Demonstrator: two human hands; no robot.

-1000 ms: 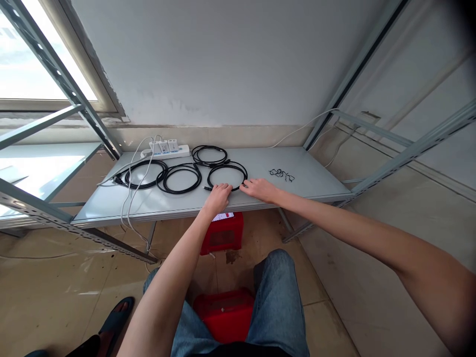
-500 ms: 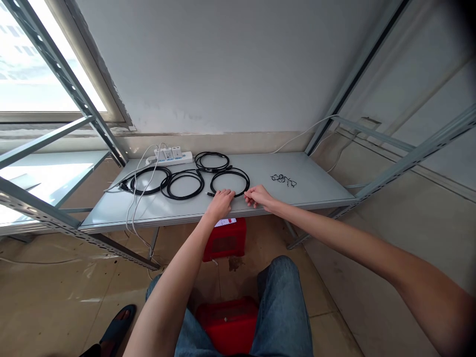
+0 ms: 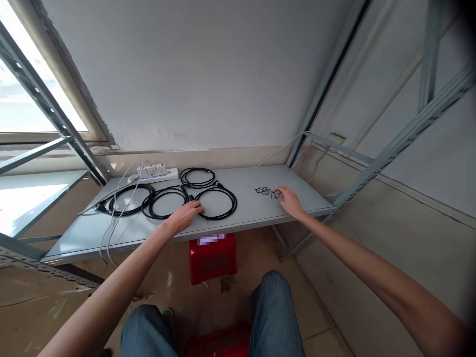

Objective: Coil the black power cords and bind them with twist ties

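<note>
A coiled black cable (image 3: 235, 203) lies at the shelf's front middle. My left hand (image 3: 189, 212) rests at its left side, fingers closed over the cable close to a connector end. To the right is a loose tangle of thin black twist ties (image 3: 265, 190). At its right edge my right hand (image 3: 290, 200) has its fingertips pinched on a tie; the exact grip is small and partly hidden. More black cable coils, a back one (image 3: 197, 169), a middle one (image 3: 163, 217) and a left one (image 3: 126, 214), lie flat, some overlapping.
A white power strip (image 3: 169, 173) with plugged-in adapters stands by the wall, and white cords (image 3: 118, 210) hang over the shelf's front edge. Metal uprights frame the grey shelf (image 3: 253, 218). Below it is a red stool (image 3: 213, 263); another red stool is between my legs.
My right hand has left the front coil and moved right to the twist ties. My left hand has shifted to the coil's left side. The view has also shifted.
</note>
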